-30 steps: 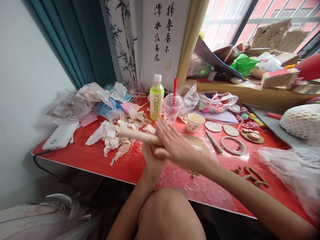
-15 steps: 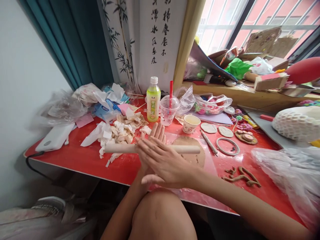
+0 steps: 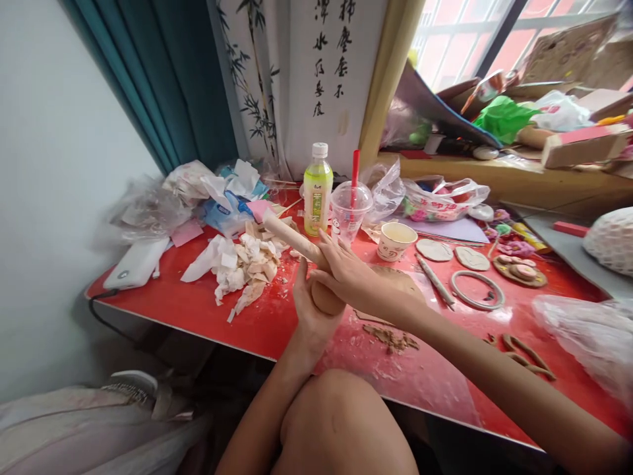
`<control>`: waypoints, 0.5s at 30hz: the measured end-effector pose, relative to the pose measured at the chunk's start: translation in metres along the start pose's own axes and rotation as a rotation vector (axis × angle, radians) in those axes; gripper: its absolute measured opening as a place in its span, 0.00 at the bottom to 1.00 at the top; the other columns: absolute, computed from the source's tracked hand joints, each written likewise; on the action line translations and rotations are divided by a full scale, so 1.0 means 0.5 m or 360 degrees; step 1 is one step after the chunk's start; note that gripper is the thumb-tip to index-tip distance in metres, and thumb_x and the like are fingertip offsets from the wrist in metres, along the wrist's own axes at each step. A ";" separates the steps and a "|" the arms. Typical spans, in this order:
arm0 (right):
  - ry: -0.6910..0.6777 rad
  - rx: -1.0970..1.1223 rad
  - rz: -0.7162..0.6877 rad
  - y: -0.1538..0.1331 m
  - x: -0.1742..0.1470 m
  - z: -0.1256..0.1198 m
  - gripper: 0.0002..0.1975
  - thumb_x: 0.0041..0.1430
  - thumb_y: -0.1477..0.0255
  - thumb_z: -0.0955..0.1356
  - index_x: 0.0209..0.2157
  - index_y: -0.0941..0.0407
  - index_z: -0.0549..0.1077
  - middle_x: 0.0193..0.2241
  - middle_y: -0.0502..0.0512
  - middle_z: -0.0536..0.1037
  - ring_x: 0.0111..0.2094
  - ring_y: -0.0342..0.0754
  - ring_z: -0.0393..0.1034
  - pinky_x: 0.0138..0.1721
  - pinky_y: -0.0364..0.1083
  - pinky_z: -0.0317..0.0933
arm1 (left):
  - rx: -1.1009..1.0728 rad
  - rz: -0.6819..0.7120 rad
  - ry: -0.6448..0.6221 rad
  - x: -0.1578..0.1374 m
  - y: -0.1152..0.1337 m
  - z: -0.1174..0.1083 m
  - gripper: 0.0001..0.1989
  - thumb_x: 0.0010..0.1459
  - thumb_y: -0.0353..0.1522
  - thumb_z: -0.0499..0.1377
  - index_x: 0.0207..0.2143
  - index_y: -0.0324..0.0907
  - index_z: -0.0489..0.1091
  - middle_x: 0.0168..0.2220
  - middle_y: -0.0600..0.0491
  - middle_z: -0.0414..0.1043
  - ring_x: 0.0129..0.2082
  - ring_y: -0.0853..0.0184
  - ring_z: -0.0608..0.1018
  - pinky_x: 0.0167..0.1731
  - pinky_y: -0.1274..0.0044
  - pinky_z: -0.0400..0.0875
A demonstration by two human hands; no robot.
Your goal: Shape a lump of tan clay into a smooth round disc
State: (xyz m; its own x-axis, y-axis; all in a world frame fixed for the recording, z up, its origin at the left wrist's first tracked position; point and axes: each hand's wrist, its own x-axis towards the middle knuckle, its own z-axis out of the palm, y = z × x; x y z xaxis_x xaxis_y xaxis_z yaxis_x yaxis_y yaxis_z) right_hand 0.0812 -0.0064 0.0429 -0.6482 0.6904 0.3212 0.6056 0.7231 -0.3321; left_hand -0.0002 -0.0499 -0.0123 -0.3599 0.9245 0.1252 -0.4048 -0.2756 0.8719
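My left hand (image 3: 314, 320) is turned palm up and cupped around a rounded brown lump (image 3: 326, 297) that looks like clay. My right hand (image 3: 343, 267) lies just above it, its fingers over a pale rolling pin (image 3: 291, 237). The pin slants up to the left; its near end is hidden under my right hand. Beyond my right forearm is a flat brown clay slab (image 3: 403, 280), partly covered by the arm. Crumbled clay scraps (image 3: 390, 338) lie below the forearm on a clear plastic sheet (image 3: 415, 376).
Crumpled tissues (image 3: 252, 264) are heaped left of my hands. A drink bottle (image 3: 318, 191), a plastic cup (image 3: 349, 208) and a paper cup (image 3: 395, 241) stand behind. To the right are pale clay discs (image 3: 435, 250), a pen-like tool (image 3: 435, 282), a ring (image 3: 477, 290) and clay coils (image 3: 527, 353).
The rolling pin has swung from level to slanted, its left end now raised. My palms have come apart somewhat, and a brown lump now shows in the left. The view has shifted.
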 end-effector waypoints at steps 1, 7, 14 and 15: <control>-0.0025 0.0087 0.0068 0.005 0.005 -0.005 0.19 0.63 0.64 0.60 0.51 0.59 0.63 0.55 0.66 0.65 0.57 0.59 0.59 0.52 0.59 0.60 | -0.0037 0.0000 0.0004 -0.006 0.004 -0.001 0.43 0.34 0.28 0.72 0.55 0.46 0.61 0.56 0.48 0.65 0.64 0.50 0.53 0.62 0.66 0.54; 0.0372 0.0923 0.0425 0.017 -0.006 -0.101 0.12 0.63 0.61 0.59 0.40 0.53 0.64 0.33 0.54 0.73 0.35 0.48 0.70 0.31 0.46 0.66 | -0.0643 -0.0216 -0.0347 0.021 0.033 0.007 0.25 0.63 0.44 0.43 0.57 0.44 0.61 0.58 0.49 0.63 0.62 0.60 0.59 0.61 0.66 0.55; -0.0013 0.2138 0.1176 0.023 -0.064 -0.117 0.14 0.57 0.60 0.65 0.39 0.55 0.68 0.47 0.60 0.71 0.49 0.54 0.67 0.33 0.50 0.73 | -0.0876 0.0083 -0.0228 0.035 0.061 0.012 0.24 0.63 0.32 0.46 0.62 0.52 0.51 0.62 0.56 0.56 0.64 0.68 0.53 0.63 0.71 0.49; -0.0147 0.2245 0.1246 0.023 -0.069 -0.109 0.14 0.58 0.61 0.65 0.39 0.56 0.68 0.47 0.61 0.71 0.49 0.54 0.67 0.36 0.51 0.73 | -0.0826 0.0137 -0.0229 0.034 0.066 0.017 0.24 0.63 0.32 0.46 0.61 0.52 0.52 0.63 0.57 0.54 0.65 0.68 0.53 0.63 0.71 0.49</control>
State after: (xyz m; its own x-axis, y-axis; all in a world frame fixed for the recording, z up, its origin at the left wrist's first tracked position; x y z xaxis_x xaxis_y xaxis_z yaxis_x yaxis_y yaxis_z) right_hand 0.1357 -0.0208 0.0764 -0.4560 0.8205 -0.3447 -0.0669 -0.4179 -0.9060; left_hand -0.0124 -0.0410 0.0226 -0.3064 0.9095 0.2810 -0.7537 -0.4121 0.5119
